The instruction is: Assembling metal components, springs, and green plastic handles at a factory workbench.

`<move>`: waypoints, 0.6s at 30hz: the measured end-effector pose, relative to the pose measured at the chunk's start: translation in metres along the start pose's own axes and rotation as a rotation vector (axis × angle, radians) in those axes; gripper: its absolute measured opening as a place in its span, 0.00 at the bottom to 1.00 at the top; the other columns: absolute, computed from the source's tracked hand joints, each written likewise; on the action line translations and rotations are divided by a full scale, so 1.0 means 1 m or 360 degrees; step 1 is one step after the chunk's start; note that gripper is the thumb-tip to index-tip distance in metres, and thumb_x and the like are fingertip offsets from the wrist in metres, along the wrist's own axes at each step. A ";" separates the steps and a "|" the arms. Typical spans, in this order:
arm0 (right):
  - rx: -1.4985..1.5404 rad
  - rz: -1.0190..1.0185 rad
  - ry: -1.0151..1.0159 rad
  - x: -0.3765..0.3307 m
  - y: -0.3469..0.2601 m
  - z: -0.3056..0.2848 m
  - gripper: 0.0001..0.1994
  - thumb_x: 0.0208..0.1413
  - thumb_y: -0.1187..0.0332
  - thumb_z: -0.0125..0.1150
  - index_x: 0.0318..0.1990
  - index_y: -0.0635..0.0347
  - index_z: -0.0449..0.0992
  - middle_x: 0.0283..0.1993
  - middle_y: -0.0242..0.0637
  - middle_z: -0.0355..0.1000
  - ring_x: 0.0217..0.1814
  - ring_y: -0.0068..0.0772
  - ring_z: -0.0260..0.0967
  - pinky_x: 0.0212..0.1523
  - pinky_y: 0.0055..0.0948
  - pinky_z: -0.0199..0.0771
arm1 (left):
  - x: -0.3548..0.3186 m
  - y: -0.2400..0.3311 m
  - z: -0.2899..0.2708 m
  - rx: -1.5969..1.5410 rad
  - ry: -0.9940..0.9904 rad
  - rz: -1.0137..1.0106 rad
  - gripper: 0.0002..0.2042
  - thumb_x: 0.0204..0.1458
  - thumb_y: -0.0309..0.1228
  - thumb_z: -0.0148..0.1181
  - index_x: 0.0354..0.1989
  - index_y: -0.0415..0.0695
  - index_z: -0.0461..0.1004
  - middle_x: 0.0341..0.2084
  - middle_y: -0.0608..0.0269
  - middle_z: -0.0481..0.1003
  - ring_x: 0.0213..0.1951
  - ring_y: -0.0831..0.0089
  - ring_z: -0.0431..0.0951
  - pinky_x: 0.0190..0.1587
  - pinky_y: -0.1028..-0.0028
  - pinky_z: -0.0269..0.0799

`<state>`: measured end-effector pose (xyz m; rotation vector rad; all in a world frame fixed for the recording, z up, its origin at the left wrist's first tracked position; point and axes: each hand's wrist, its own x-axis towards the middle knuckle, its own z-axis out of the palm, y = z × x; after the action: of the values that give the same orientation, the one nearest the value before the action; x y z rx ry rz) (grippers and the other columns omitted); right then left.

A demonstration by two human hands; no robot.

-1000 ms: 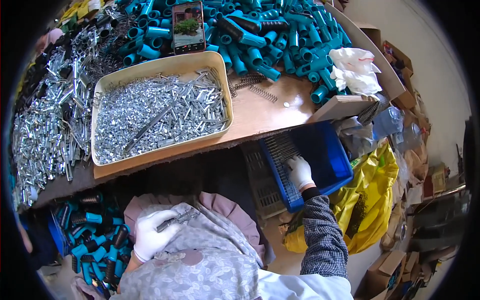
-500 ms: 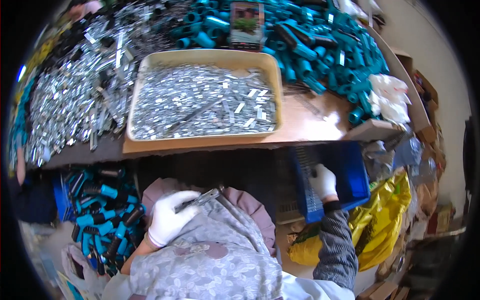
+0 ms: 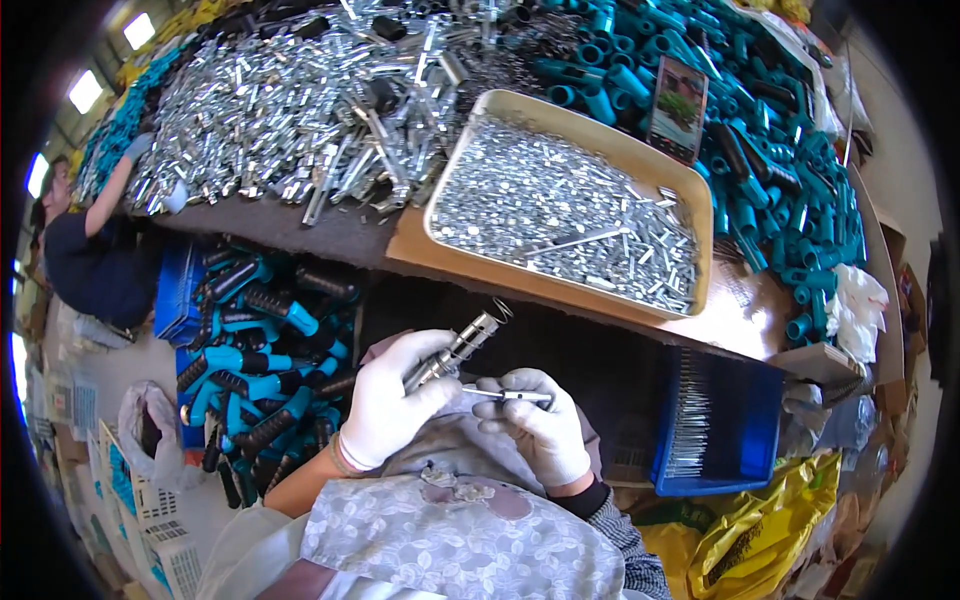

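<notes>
Left hand point(image 3: 392, 404), white glove: we have fingers and thumb wrapped round a cylindrical metal mechanism point(image 3: 455, 353), tilted up to the right. A loose coil spring point(image 3: 504, 311) sticks out of its upper end. Mechanism sits in front of us, over the lap, just off the bench edge.

Right hand point(image 3: 545, 428), also gloved: we pinch a slim metal pin point(image 3: 526, 397) with a thicker sleeve-like end, lying roughly level. Thin end points left, right by our left thumb; can't tell if it touches.

On the bench: cream tray point(image 3: 706, 228) full of small metal pins point(image 3: 560, 195), with a long metal strip point(image 3: 578, 240) lying across them. Phone point(image 3: 678, 108) leans at the tray's far side, against teal tubular handles point(image 3: 748, 222). Big heap of silver metal parts point(image 3: 270, 125) left of the tray.

Below the bench edge: blue bin point(image 3: 722, 484) on our right, metal rods point(image 3: 688, 425) lined up along its left side; yellow sack point(image 3: 765, 535) just beneath. On our left, a pile of teal-and-black handles point(image 3: 255, 362). Co-worker point(image 3: 92, 262) at far left, one arm on the bench.
</notes>
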<state>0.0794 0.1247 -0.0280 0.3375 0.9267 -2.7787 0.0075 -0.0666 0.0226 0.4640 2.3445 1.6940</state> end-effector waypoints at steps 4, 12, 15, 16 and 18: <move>-0.0632 0.0010 -0.0018 0.005 -0.007 0.014 0.15 0.60 0.77 0.58 0.54 0.71 0.71 0.45 0.44 0.78 0.47 0.31 0.78 0.48 0.29 0.80 | -0.001 0.003 -0.020 -0.0222 0.0103 -0.0221 0.21 0.48 0.21 0.64 0.53 0.33 0.72 0.37 0.60 0.78 0.39 0.79 0.77 0.44 0.76 0.74; -0.0831 0.0001 0.0041 0.007 -0.006 0.024 0.13 0.59 0.74 0.61 0.49 0.71 0.74 0.40 0.40 0.78 0.38 0.26 0.77 0.43 0.26 0.80 | -0.001 -0.009 -0.027 0.0018 0.0128 -0.0008 0.21 0.46 0.24 0.67 0.50 0.36 0.75 0.35 0.58 0.78 0.35 0.75 0.78 0.41 0.75 0.74; -0.0840 0.0096 0.0095 0.009 -0.006 0.024 0.10 0.59 0.74 0.60 0.46 0.70 0.74 0.36 0.36 0.76 0.33 0.22 0.74 0.36 0.22 0.77 | -0.001 -0.014 -0.026 0.0033 0.0158 0.0116 0.21 0.43 0.26 0.69 0.48 0.37 0.76 0.34 0.56 0.78 0.34 0.69 0.79 0.41 0.73 0.74; -0.0950 0.0044 0.0092 0.012 -0.004 0.020 0.09 0.59 0.74 0.60 0.44 0.69 0.74 0.34 0.34 0.74 0.31 0.21 0.72 0.34 0.21 0.75 | -0.001 -0.014 -0.026 0.0030 0.0159 0.0119 0.21 0.43 0.26 0.69 0.48 0.37 0.76 0.34 0.56 0.78 0.34 0.69 0.79 0.41 0.73 0.74; -0.1050 -0.0041 0.0105 0.016 -0.002 0.013 0.08 0.57 0.73 0.59 0.42 0.68 0.74 0.31 0.31 0.71 0.28 0.19 0.69 0.30 0.20 0.70 | -0.001 -0.014 -0.026 0.0119 0.0139 0.0252 0.20 0.43 0.25 0.70 0.47 0.37 0.76 0.33 0.55 0.78 0.35 0.65 0.79 0.41 0.71 0.75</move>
<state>0.0615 0.1166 -0.0215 0.3027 1.7799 -2.3067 -0.0025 -0.0934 0.0178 0.6158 2.5006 1.7307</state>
